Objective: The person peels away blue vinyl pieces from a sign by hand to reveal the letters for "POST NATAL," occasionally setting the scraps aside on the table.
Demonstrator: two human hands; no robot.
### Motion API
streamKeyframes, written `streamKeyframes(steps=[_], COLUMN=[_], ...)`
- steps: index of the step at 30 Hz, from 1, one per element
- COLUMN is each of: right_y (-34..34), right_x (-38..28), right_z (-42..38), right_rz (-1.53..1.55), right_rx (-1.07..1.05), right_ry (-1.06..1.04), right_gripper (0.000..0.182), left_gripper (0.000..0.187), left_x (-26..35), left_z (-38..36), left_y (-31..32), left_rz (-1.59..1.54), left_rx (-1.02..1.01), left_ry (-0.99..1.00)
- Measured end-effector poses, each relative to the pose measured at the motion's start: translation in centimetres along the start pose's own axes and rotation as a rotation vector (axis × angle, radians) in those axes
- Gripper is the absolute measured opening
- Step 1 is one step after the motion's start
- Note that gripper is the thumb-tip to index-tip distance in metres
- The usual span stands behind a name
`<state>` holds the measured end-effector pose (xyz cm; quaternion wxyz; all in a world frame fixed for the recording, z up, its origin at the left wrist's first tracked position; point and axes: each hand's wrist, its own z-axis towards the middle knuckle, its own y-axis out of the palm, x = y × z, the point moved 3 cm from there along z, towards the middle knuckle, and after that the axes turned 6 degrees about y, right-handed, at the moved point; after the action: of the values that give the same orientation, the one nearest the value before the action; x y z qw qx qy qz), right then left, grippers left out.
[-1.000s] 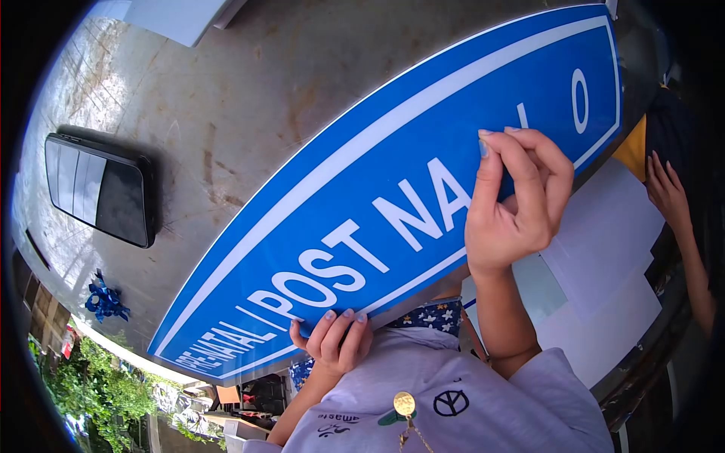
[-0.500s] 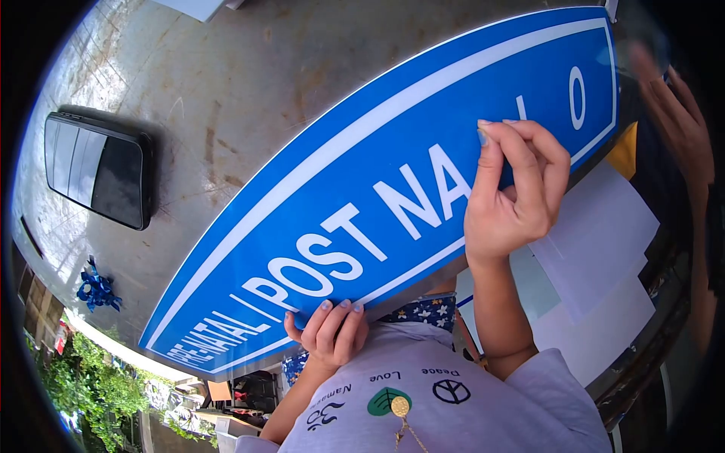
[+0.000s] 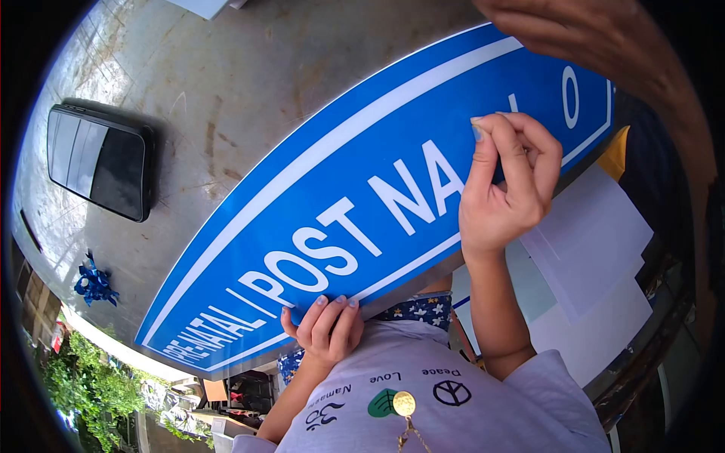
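Note:
A long blue sign (image 3: 302, 211) with white letters and a white border lies slantwise in front of me. My left hand (image 3: 326, 328) has bent fingers over its near edge, the thumb hidden. My right hand (image 3: 510, 177) is raised over the lettering, thumb and forefinger pressed together in a pinch. Anything small between those fingertips is hidden. Part of the lettering is covered by this hand, between the "NA" and the white "O" (image 3: 571, 98). Another person's hand (image 3: 566, 26) reaches over the sign's far right end.
On the worn metal table (image 3: 249, 98) lie a black phone (image 3: 98, 161) and a crumpled blue scrap (image 3: 94, 283). White sheets (image 3: 589, 241) and a yellow piece (image 3: 615, 153) are at the right, beyond the sign's near edge. White paper (image 3: 200, 6) shows at the top.
The other person's hand has come from the right side up and leftward over the sign's far end. My hands and the sign have shifted only slightly in view.

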<state>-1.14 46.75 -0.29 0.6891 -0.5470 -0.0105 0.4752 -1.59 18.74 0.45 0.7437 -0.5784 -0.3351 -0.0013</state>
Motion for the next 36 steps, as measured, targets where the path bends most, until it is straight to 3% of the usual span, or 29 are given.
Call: streamKeyframes(steps=[15, 19, 25, 36], right_y=[-0.1, -0.05, -0.06, -0.31], right_x=[-0.22, -0.38, 0.46, -0.54], right_z=[0.17, -0.31, -0.49, -0.21], right_rz=[-0.02, -0.024, 0.091, -0.032], right_rx=[-0.068, -0.077, 0.031, -0.038], right_ry=[0.053, -0.003, 0.081, 0.125], right_gripper=[0.015, 0.014, 0.01, 0.011], left_gripper=[0.031, 0.025, 0.026, 0.026], left_x=[-0.01, -0.03, -0.04, -0.02], left_z=[0.28, 0.12, 0.16, 0.4], left_y=[0.05, 0.05, 0.01, -0.01], left_rz=[0.002, -0.002, -0.006, -0.009], left_rx=[-0.013, 0.026, 0.019, 0.024], left_ry=[-0.005, -0.041, -0.051, -0.054])
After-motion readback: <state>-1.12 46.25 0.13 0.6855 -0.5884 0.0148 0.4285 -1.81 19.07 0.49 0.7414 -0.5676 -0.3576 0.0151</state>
